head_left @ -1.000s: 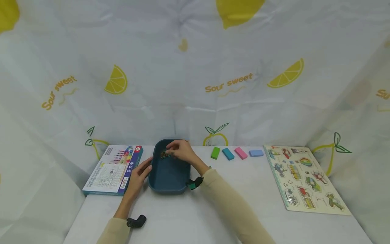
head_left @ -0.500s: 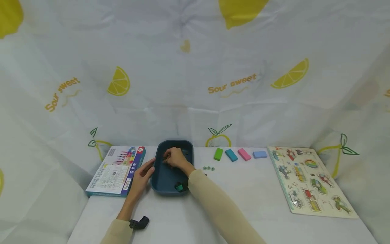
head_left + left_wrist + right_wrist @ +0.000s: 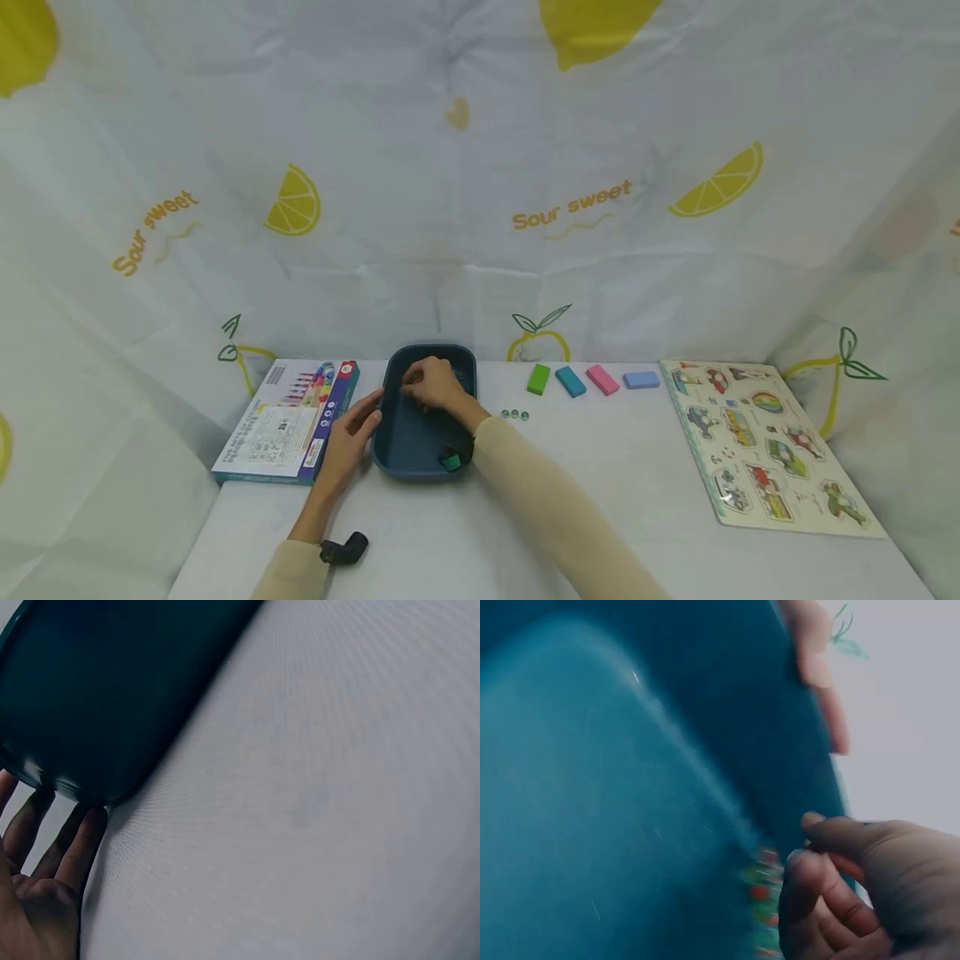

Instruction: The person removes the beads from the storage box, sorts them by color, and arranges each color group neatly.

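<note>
A dark blue tray (image 3: 423, 467) stands on the table between the hands. My left hand (image 3: 347, 437) rests its fingers against the tray's left side. In the left wrist view those fingers (image 3: 82, 844) reach out fairly straight to the tray (image 3: 97, 697). My right hand (image 3: 437, 385) is inside the tray, low near the far left part. Its thumb and fingertips come together in the right wrist view beside small red and green marbles (image 3: 763, 900). Whether a marble is between the fingertips cannot be made out. Three greenish marbles (image 3: 514, 414) lie in a row right of the tray.
A boxed set with colourful print (image 3: 281, 421) lies left of the tray. Green (image 3: 537, 379), teal (image 3: 571, 382), pink (image 3: 602, 380) and light blue (image 3: 641, 380) blocks line the back. A picture puzzle board (image 3: 768, 450) lies at the right. A lemon-print cloth (image 3: 420, 208) hangs behind.
My right hand has moved down and slightly left into the tray, then stayed there with small shifts. The three marbles on the table came into view. My left hand keeps to the tray's side.
</note>
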A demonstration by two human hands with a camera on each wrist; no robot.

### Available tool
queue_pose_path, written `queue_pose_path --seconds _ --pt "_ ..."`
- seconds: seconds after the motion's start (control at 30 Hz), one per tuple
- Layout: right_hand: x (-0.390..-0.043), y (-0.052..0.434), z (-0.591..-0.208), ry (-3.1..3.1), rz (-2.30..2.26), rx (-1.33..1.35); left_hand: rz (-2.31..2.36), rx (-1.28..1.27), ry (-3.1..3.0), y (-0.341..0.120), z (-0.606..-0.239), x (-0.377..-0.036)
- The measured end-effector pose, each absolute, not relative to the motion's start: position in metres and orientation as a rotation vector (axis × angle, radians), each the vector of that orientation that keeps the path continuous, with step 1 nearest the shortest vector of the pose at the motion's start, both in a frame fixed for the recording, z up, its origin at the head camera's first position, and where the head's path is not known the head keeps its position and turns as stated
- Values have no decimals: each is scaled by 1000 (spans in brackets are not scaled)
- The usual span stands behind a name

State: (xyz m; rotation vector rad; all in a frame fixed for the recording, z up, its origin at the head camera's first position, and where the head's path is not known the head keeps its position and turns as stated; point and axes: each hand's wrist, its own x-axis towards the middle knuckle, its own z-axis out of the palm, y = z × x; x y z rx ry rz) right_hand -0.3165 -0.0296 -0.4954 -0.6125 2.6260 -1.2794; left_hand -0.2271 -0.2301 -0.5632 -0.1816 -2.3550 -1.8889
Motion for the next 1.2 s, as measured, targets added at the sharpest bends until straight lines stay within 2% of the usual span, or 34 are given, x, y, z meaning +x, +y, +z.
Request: queue_pose_path --seconds 0.2,0.3,0.67,0.83,1.2 --pt "-303 21 -466 2444 -1480 -677 -1895 -187 -2341 -231 -563 -229" --pt "-291 55 -466 2393 -1543 -645 -1892 -192 -2317 -232 -563 -229" --pt "-249 152 -518 2587 -1423 -521 -1873 -165 -2318 -236 -564 -227" --pt "-240 163 -531 2717 -1291 -595 -1873 -164 -2319 -236 -561 -225" --pt "-238 162 -533 2800 -1138 -634 -1835 -214 -2345 -228 -564 -225"
